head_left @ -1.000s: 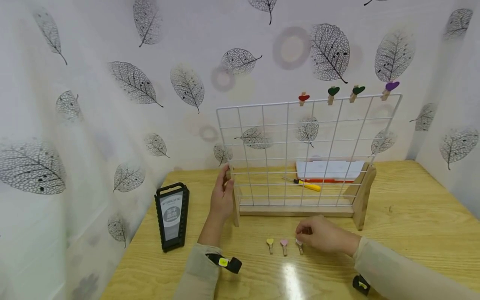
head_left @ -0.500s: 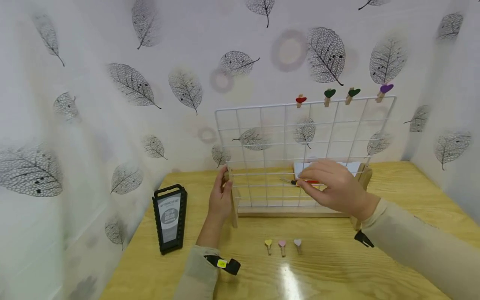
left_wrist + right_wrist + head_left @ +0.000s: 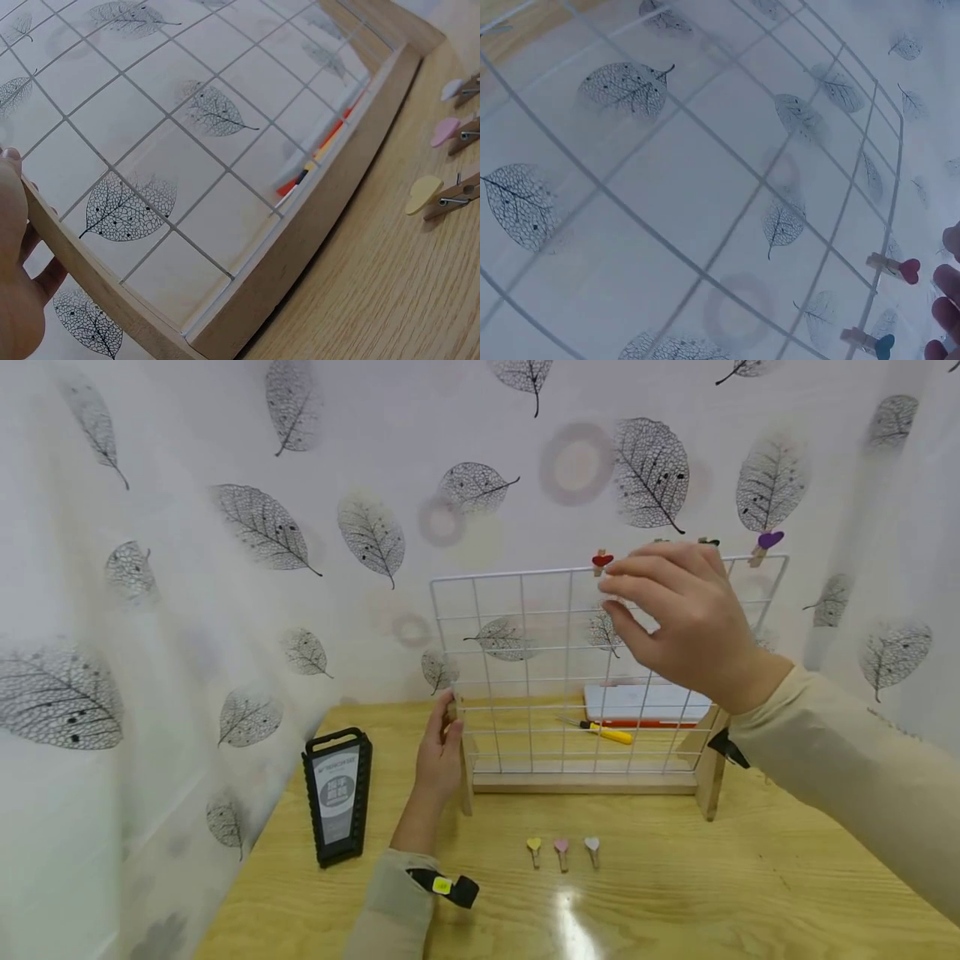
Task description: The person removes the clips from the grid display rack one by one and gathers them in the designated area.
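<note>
My left hand [image 3: 438, 762] grips the left wooden upright [image 3: 90, 274] of a white wire grid rack [image 3: 567, 647]. At the rack's top bar is my right hand [image 3: 686, 618], its fingers loosely bent and nothing visible between them. Beside its fingertips is a red heart clothespin [image 3: 602, 562], clipped to the bar; the right wrist view shows them apart. A green heart clothespin [image 3: 870, 343] is clipped next to it. In the head view my hand mostly hides the two green ones. A purple heart clothespin [image 3: 767, 545] is clipped at the bar's right end.
On the table before the rack lie yellow [image 3: 534, 847], pink [image 3: 562, 850] and white [image 3: 592, 848] heart clothespins in a row. Behind the rack are a yellow-handled screwdriver [image 3: 611, 733] and a white-lidded case [image 3: 637, 700]. A black tool holder [image 3: 336, 797] lies at the left.
My right hand has left the white clothespin on the table and risen past the grid to the top bar near the red one. My left hand keeps its grip on the upright.
</note>
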Demonstrator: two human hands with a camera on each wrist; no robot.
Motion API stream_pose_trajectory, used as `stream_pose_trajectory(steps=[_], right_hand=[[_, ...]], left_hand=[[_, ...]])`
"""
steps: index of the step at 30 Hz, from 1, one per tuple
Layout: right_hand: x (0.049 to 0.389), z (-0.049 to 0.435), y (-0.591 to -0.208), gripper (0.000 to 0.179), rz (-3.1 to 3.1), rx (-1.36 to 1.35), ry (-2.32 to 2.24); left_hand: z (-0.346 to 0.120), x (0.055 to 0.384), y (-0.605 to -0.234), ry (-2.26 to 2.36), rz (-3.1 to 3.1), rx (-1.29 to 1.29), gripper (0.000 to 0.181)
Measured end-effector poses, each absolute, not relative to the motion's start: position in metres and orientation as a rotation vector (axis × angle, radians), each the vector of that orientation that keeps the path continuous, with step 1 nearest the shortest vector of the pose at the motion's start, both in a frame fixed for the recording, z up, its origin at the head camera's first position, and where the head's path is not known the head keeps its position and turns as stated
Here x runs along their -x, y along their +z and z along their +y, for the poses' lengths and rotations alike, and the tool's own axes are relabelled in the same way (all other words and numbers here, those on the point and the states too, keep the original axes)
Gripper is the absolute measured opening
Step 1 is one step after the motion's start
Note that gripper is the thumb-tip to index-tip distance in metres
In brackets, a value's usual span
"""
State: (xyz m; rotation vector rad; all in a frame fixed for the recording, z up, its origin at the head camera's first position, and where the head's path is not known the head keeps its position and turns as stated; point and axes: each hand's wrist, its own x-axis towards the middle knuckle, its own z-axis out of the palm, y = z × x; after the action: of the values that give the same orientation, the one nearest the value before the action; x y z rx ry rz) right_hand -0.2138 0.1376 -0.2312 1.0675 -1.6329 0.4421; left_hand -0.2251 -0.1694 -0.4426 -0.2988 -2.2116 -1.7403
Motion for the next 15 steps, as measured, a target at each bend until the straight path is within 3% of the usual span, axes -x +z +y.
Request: stream_pose_trajectory(steps=[9, 15], right_hand=[[0.219, 0.136, -0.203, 0.033, -1.842, -0.919, 0.337], [0.222, 0.135, -0.199, 0.025, -1.997, -0.893, 0.352]], left_hand=[[-0.164, 0.208, -0.418, -1.74, -2.236, 0.298, 0.049], [-0.163, 0.204, -0.413, -1.735, -2.213, 0.339, 0.048]])
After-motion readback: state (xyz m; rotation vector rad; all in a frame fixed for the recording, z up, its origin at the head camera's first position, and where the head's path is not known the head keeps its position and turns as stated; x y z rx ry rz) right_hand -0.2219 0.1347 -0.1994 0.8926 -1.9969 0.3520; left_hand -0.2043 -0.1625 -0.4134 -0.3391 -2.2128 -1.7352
